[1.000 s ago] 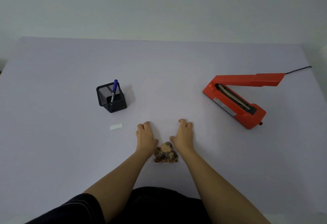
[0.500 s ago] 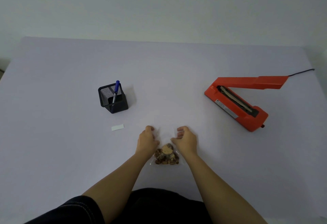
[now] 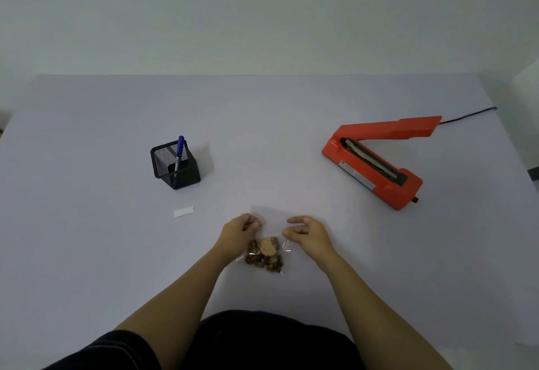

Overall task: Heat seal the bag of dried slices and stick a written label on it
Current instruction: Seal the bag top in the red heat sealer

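A clear plastic bag [image 3: 269, 220] with brown dried slices [image 3: 264, 255] at its near end lies on the table in front of me. My left hand [image 3: 238, 231] pinches the bag's left edge. My right hand [image 3: 307, 234] pinches its right edge with curled fingers. The bag's far, open end lies flat between and beyond my hands. An orange heat sealer [image 3: 376, 162] sits at the right with its arm raised. A small white label [image 3: 183, 211] lies to the left. A blue pen [image 3: 178, 155] stands in a black mesh holder [image 3: 175, 165].
The sealer's black cord [image 3: 469, 114] runs off toward the table's far right edge. The lavender table [image 3: 87, 238] spreads wide around the items. My dark trousers show at the near edge.
My hands went from lying flat beside the bag to curling their fingers and pinching its side edges. The head view shifted slightly.
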The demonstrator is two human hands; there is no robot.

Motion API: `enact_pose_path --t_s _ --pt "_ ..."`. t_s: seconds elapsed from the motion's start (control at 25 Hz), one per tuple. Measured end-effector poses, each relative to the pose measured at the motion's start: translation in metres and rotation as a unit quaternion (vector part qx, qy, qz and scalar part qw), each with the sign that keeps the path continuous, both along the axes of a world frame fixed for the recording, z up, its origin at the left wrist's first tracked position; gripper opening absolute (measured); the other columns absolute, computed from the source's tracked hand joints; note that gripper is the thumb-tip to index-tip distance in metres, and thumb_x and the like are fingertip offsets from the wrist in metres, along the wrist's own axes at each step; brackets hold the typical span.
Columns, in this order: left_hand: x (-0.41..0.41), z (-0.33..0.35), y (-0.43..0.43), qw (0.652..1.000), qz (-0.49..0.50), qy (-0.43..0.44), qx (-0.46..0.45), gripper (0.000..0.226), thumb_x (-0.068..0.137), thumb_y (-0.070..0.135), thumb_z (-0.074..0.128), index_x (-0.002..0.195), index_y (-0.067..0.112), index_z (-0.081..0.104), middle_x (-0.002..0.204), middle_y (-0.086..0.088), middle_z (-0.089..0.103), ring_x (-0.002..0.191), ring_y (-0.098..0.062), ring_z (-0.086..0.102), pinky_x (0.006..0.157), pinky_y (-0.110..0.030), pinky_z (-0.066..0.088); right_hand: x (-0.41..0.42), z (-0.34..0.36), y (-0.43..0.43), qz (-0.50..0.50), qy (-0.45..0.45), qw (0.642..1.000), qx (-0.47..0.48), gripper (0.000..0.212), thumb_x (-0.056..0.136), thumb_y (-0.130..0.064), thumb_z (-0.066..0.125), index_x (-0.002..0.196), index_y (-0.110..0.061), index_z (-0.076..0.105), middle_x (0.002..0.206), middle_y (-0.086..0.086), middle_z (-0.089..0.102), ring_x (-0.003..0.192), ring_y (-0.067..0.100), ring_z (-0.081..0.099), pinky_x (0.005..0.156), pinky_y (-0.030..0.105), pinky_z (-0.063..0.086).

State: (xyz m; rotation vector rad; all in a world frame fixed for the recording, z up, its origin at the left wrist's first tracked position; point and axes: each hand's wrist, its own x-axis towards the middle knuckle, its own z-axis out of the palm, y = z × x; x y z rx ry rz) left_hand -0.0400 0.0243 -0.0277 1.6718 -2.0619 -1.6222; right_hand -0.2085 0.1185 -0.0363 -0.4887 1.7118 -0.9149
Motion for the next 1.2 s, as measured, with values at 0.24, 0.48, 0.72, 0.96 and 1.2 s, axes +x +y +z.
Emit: enact_pose_path --t_s 0.24,0.48,0.72,0.96,1.2 --pt "-0.048 0.021 -0.022 0.991 -0.055 0.109 0.049 0.01 0.091 0.013 0.058 0.095 0.016 0.067 0.085 -0.001 0.07 0.08 -0.012 0.064 0.08 -0.022 0.048 -0.056 0.029 0.015 -0.027 -0.045 0.998 -0.038 0.036 0.077 -0.012 0.074 0.109 -0.018 0.059 0.086 0.002 0.071 0.079 0.006 0.066 0.073 0.017 0.047" --pt "-0.126 0.033 -0.035 0.983 -0.123 0.13 0.04 0.009 0.091 0.016 0.059 0.093 0.015 0.068 0.088 -0.002 0.071 0.084 -0.01 0.066 0.086 -0.024 0.049 -0.118 0.043 0.031 -0.078 -0.027 0.995 -0.055 0.028 0.078 -0.022 0.074 0.101 -0.026 0.061 0.097 0.005 0.07 0.092 0.011 0.066 0.082 0.022 0.045" --pt "-0.181 0.034 -0.036 0.981 -0.167 0.098 0.02 0.014 0.094 0.022 0.054 0.097 0.017 0.067 0.09 0.008 0.065 0.084 -0.004 0.058 0.079 -0.019 0.044 -0.153 0.043 0.042 -0.16 -0.024 0.985 -0.06 0.029 0.081 -0.022 0.071 0.107 -0.021 0.057 0.109 0.002 0.065 0.098 0.012 0.061 0.081 0.023 0.044" --pt "-0.203 0.033 -0.037 0.985 -0.088 0.117 0.088 0.014 0.093 0.022 0.056 0.087 0.013 0.066 0.082 -0.002 0.067 0.068 -0.011 0.058 0.06 -0.018 0.047 -0.167 0.045 0.037 -0.225 0.033 0.972 -0.056 0.014 0.083 -0.019 0.069 0.094 -0.019 0.06 0.093 0.0 0.068 0.085 0.012 0.063 0.07 0.021 0.045" --pt "-0.218 0.029 -0.041 0.975 0.003 0.141 0.17 0.016 0.091 0.021 0.059 0.087 0.008 0.066 0.079 -0.006 0.069 0.06 -0.012 0.065 0.049 -0.018 0.049 -0.171 0.039 0.034 -0.257 0.066 0.963 -0.041 0.018 0.077 -0.018 0.072 0.091 -0.02 0.062 0.087 -0.001 0.071 0.084 0.015 0.066 0.074 0.027 0.049"
